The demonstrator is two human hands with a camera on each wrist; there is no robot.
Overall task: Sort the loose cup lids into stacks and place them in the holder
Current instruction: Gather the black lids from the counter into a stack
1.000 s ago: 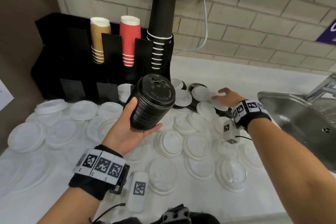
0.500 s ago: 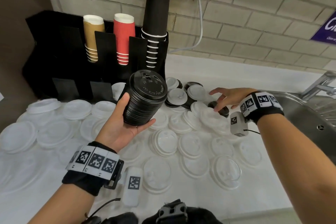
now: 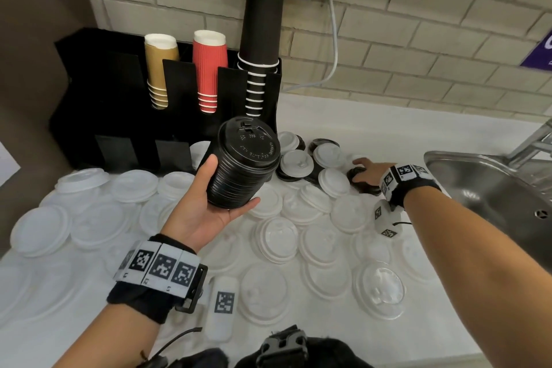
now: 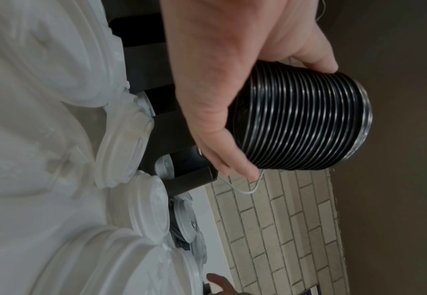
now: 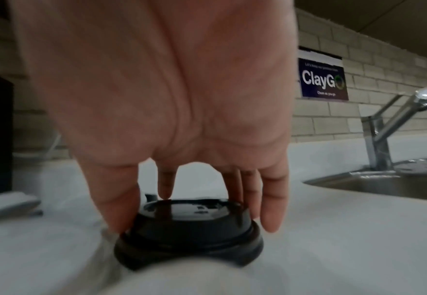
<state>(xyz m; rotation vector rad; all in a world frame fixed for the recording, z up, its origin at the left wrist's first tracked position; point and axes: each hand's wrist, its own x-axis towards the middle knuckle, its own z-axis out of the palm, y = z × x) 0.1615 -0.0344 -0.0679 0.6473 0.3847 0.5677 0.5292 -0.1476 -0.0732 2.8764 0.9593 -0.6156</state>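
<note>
Item one: the stack of black lids [image 3: 243,165], which I am holding up in my left hand [image 3: 206,206], thumb on one side and fingers curling round the other, above the white lids near the counter's back edge and just in front of the holder. The left wrist view is showing its ribbed side [image 4: 298,121] lying tilted in the palm [image 4: 219,79].

Item two: a single black lid [image 5: 189,231], lying flat toward the right edge of the counter [image 3: 343,110], near the sink. My right hand [image 3: 369,173] is closing over it, thumb touching one side of the rim and fingers reaching down the far side; the head view is showing it only partly under the hand [image 3: 358,181].

Item three: loose white lids [image 3: 277,236], spreading over most of the counter from the left edge to near the sink, many overlapping. A few small white and black lids [image 3: 298,163] are piling up behind them, between the holder and my right hand.

Item four: the black holder [image 3: 125,92], standing at the back left corner, carrying a tan cup stack [image 3: 159,69], a red cup stack [image 3: 209,69] and a taller black cup stack [image 3: 261,39] side by side.

Item five: a steel sink [image 3: 493,185] with its tap [image 5: 389,127] at the right edge, and a blue sign [image 5: 322,79] on the brick wall [image 3: 418,24].
</note>
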